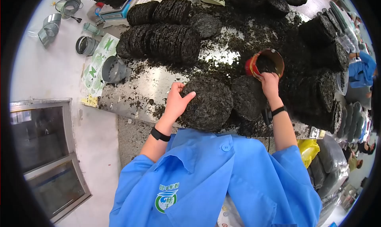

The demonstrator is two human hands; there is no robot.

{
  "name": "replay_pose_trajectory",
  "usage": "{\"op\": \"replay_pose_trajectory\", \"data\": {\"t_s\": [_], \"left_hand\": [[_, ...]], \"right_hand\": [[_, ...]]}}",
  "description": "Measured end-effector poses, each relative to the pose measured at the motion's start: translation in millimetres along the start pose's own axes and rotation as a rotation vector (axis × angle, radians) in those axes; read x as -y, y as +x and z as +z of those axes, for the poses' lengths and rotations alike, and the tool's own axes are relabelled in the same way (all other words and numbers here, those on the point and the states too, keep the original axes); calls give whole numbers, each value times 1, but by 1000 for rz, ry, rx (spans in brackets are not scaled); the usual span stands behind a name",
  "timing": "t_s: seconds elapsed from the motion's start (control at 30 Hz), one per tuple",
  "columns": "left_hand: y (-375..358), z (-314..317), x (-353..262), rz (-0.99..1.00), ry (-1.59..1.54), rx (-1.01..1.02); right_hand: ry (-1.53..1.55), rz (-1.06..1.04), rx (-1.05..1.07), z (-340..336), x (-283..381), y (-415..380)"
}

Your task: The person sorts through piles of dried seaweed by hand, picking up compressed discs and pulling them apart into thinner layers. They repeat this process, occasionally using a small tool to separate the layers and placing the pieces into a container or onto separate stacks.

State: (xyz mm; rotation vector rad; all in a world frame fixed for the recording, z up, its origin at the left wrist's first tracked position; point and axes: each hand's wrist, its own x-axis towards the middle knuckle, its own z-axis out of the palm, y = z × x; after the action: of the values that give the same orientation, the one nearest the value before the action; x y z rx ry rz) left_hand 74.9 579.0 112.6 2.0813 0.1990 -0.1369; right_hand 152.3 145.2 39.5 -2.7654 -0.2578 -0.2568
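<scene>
Head view: both bare hands at work over a shiny metal table [223, 57] strewn with loose dark flakes [238, 38]. Left hand [175, 102] at the left edge of a large, round, blackish cake of matted flakes [208, 104], lying flat at the table's near side. Thumb and fingers spread well apart, thumb at the cake's edge; no closed grip on it. Right hand [270, 85] at the near rim of a red-and-yellow round container [249, 67], tan inside, dark flakes within, standing just beyond a smaller dark round cake [247, 97]. Right fingertips partly hidden at the rim; cannot tell whether they pinch the wall or some flakes.

Step in hand, as I judge it: reaching to the container while the left hand minds the large cake. Next move seems to call for a surer right-hand hold, with the left steadying the cake's crumbly edge.
</scene>
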Motion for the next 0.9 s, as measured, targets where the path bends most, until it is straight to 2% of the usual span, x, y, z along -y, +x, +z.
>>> {"op": "replay_pose_trajectory", "data": {"t_s": [0.03, 0.1, 0.17, 0.23, 0.3, 0.33, 0.37, 0.43, 0.47, 0.5, 0.57, 0.6, 0.63, 0.7, 0.77, 0.8, 0.83, 0.9], "left_hand": [[3, -2, 0, 1, 4, 5], [8, -6, -5, -238, -411, 50], [14, -15, -12, -320, -477, 12], [20, -18, -10, -351, -452, 25], [20, -15, -21, -339, -566, 112], [20, -15, -28, -318, -674, 190], [19, -16, -34, -317, -680, 196], [7, -23, -41, -242, -349, 67], [-3, -18, -27, 16, 155, -48], [-11, -12, -16, 23, 153, -36], [-25, 2, -2, 182, 567, -74], [-26, 4, -4, 143, 503, -11], [-28, 4, -8, 152, 490, 4], [-30, 6, -15, 144, 437, -26], [-28, 6, -13, 168, 431, -31], [-27, 5, -12, 160, 424, -20], [-26, 4, -12, 148, 421, -17], [-24, 3, -15, 141, 426, -6]], "right_hand": [[11, 13, 59, -2, 12, 10], [125, -97, -44, -50, 77, 20], [414, -299, 113, -94, 134, 12], [446, -516, 259, -116, 180, -8], [304, -705, 181, -101, 197, -26], [379, -717, 37, -95, 194, -30], [371, -714, 39, -95, 191, -35], [716, -139, -176, -99, 182, -57], [809, 186, -264, -100, 174, -73], [886, 515, -354, -101, 163, -85], [1181, 617, -494, -104, 142, -88], [1344, 695, -547, -96, 130, -94], [1324, 701, -560, -80, 109, -105], [1278, 888, -439, -48, 64, -133], [1045, 1243, -285, -35, 48, -142], [824, 964, -379, -18, 41, -159], [828, 966, -381, -33, 57, -155], [226, 383, -172, -70, 103, -145]]}}
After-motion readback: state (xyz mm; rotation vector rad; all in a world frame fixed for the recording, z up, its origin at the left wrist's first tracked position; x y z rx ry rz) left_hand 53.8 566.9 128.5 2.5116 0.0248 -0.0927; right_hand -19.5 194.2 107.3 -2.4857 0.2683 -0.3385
